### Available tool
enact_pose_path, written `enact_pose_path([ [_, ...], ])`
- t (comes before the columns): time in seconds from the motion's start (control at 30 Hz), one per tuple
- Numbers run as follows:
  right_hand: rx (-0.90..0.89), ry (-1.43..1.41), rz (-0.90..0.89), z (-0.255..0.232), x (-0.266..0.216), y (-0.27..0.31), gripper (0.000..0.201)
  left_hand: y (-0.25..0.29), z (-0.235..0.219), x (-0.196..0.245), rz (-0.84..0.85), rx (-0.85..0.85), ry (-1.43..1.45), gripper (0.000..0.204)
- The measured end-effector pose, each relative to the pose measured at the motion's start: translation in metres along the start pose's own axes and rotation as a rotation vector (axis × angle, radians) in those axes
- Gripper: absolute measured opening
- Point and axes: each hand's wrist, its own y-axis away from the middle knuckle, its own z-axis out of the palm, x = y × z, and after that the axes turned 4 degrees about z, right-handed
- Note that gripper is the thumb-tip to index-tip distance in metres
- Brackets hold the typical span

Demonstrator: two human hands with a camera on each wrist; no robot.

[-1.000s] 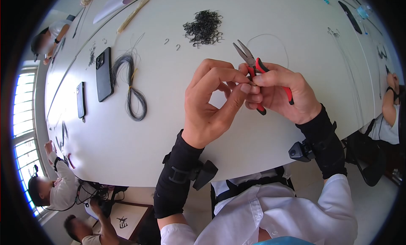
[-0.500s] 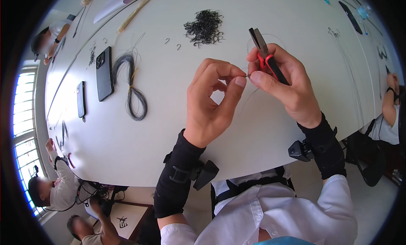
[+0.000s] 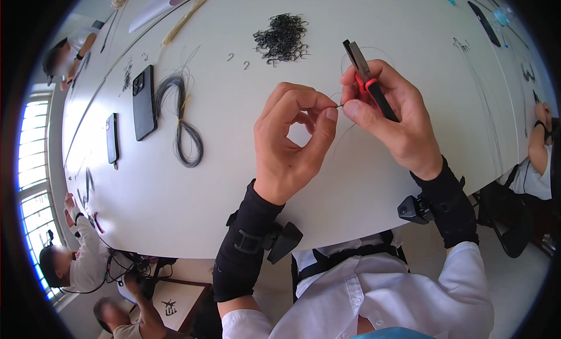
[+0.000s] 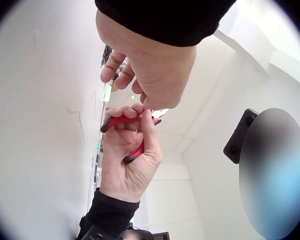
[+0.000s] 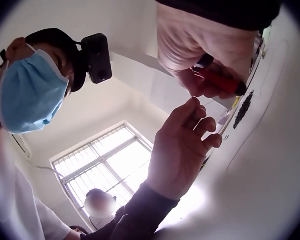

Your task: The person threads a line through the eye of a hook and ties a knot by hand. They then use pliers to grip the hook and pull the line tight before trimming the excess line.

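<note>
A fingertip pinch is formed by the left hand (image 3: 295, 141), thumb against index finger, on the near end of a small dark piece (image 3: 339, 106); the piece lies in the narrow space between the two hands, with its other end at the thumb tip of the right hand (image 3: 396, 121); its exact shape is too small to be determined. The needle-nose pliers (image 3: 363, 65) are grasped in the right hand, with the red-and-black handles held within the palm and fingers; the tips are directed away from the wearer, well clear of the pinched piece; in the left wrist view, the handles are seen spread apart. A thin line (image 3: 374, 48) is looped beyond the right hand; a strand is also seen trailing below the fingertips.

Both hands are held above the white table (image 3: 234, 216); a pile of black hooks (image 3: 281, 38) is located beyond them, with two loose hooks beside it; a tied wire coil (image 3: 191, 148) is placed beside a black smartphone (image 3: 144, 105).
</note>
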Motion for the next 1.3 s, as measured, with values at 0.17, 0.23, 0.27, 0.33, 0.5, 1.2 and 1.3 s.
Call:
enact_pose_path([
  [0.17, 0.009, -0.081, 0.196, -0.002, -0.008, 0.0, 0.026, -0.001, 0.001, -0.002, 0.079, 0.0, -0.105, 0.009],
  [0.23, -0.008, -0.077, 0.215, -0.002, -0.007, 0.0, 0.026, -0.001, 0.001, -0.003, 0.105, -0.018, -0.133, 0.01],
  [0.27, -0.016, -0.076, 0.224, -0.002, -0.006, 0.0, 0.026, -0.001, 0.002, -0.004, 0.11, -0.026, -0.142, 0.011],
  [0.33, -0.012, -0.108, 0.232, -0.001, -0.006, 0.0, 0.025, -0.001, 0.001, -0.004, 0.13, -0.041, -0.168, 0.012],
  [0.5, -0.01, -0.166, 0.274, -0.002, -0.005, 0.0, 0.026, -0.003, 0.002, -0.005, 0.186, 0.012, -0.165, 0.022],
  [1.2, -0.095, -0.417, 0.489, -0.008, -0.004, -0.002, 0.031, -0.002, 0.004, -0.001, 0.086, 0.132, -0.168, 0.013],
  [1.3, -0.085, -0.472, 0.488, -0.007, -0.005, -0.002, 0.031, -0.001, 0.002, -0.014, 0.102, 0.054, -0.121, 0.017],
])
